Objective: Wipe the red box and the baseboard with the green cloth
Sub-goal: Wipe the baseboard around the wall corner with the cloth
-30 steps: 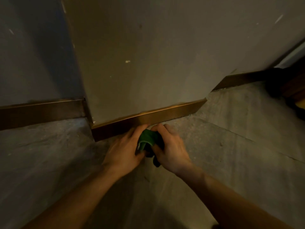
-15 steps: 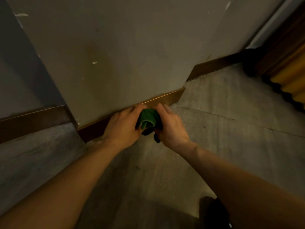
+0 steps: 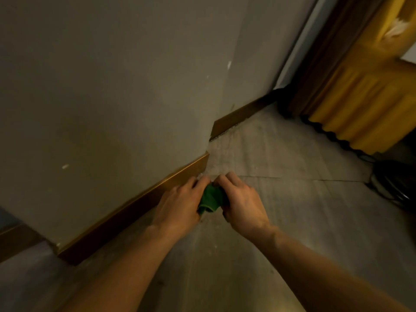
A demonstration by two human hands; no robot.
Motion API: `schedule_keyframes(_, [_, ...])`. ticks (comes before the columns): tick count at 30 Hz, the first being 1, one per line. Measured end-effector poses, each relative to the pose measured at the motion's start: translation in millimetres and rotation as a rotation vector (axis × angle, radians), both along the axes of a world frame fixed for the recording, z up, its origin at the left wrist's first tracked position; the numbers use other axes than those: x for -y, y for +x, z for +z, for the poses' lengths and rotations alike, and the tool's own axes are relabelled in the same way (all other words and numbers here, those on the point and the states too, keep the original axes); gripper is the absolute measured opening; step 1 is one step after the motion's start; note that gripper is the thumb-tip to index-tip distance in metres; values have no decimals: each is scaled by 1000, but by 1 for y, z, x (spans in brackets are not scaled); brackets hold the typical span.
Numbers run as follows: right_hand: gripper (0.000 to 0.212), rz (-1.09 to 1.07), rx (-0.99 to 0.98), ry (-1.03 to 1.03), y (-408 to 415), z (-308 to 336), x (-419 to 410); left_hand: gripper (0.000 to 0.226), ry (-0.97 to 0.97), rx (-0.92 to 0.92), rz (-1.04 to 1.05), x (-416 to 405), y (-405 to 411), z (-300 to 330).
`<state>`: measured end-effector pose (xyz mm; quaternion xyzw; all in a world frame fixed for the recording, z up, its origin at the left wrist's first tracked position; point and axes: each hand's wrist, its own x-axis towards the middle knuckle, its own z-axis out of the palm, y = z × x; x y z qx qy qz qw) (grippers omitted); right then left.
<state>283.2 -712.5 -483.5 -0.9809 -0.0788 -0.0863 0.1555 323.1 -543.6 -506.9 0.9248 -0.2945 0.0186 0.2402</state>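
Observation:
The green cloth (image 3: 210, 198) is bunched up between my two hands, low over the floor. My left hand (image 3: 179, 204) grips its left side, fingertips close to the brown baseboard (image 3: 126, 210). My right hand (image 3: 242, 199) grips its right side. The baseboard runs along the foot of a grey wall pillar and ends at a corner just beyond my hands. Another baseboard stretch (image 3: 238, 119) continues farther back on the right. No red box is in view.
Grey floor (image 3: 292, 221) spreads to the right and toward me. A yellow curtain (image 3: 360, 104) hangs at the right, beside a dark door frame. A dark round object (image 3: 396, 183) sits on the floor at the right edge.
The view has swung right and tilted, and my hands with the cloth have moved right along the baseboard toward its corner. The curtain has come into sight.

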Motion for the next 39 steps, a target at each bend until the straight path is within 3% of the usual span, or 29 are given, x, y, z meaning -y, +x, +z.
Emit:
schedule_keyframes(12, [40,57,24,150,52,0,64,52,75,71,57,55,41,26])
schedule_keyframes(16, [40,145,-23,221,76,10,91,60,165,29,104,76,54,42])
schedule_keyframes(24, [36,240,-24,280,95,51,183,54,359,-83,30,156,67,115])
schedule_keyframes(29, [35,284,22,335,113,80,206,49,405,-9,36,178,88,148])
schedule_keyframes(34, [36,294,-6,303,145,78,219,49,341,10,74,191,116,134])
schedule_keyframes(39, [37,263,-47,229,189,48,233,61,210,-42,137,207,153,80])
